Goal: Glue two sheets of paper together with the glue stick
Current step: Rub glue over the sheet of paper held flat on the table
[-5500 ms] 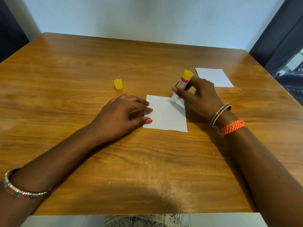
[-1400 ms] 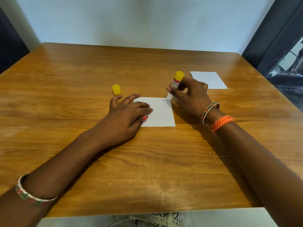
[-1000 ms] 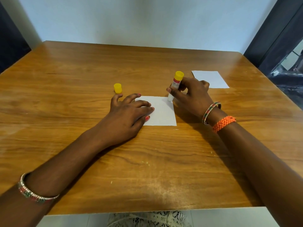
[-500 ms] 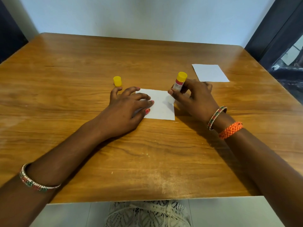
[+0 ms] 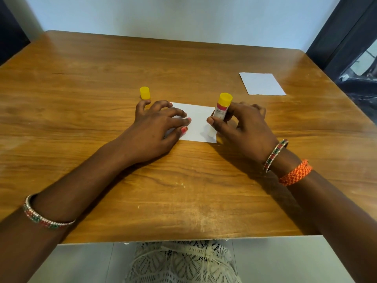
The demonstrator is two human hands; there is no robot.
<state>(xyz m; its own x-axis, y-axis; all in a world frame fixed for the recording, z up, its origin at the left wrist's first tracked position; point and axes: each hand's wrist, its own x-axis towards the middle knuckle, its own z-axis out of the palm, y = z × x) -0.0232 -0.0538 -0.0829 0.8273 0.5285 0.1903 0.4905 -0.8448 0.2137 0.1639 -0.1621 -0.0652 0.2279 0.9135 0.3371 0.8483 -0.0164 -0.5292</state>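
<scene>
A: Wooden table (image 5: 183,201) against a pale wall, dark curtain off to the right. How far along is the gluing?

B: Partway, I'd judge. The left hand (image 5: 155,129) lies flat, fingers spread, pinning the near sheet (image 5: 199,123) by its left side. The right hand (image 5: 242,127) is wrapped around the glue stick (image 5: 221,111), held nearly upright with its tip down at the sheet's right edge, just ahead of the thumb.

A: And the second sheet?

B: The second sheet (image 5: 262,83) lies well beyond the right hand, up and to the right, untouched. It is not yet laid on and pressed. The yellow cap (image 5: 145,95) stands just past the left fingertips.

A: Anything unclear?

B: Glue on white paper doesn't show, so I can't tell how much is covered. The stick's tip is partly hidden by the thumb, and the left hand covers much of the sheet.
</scene>
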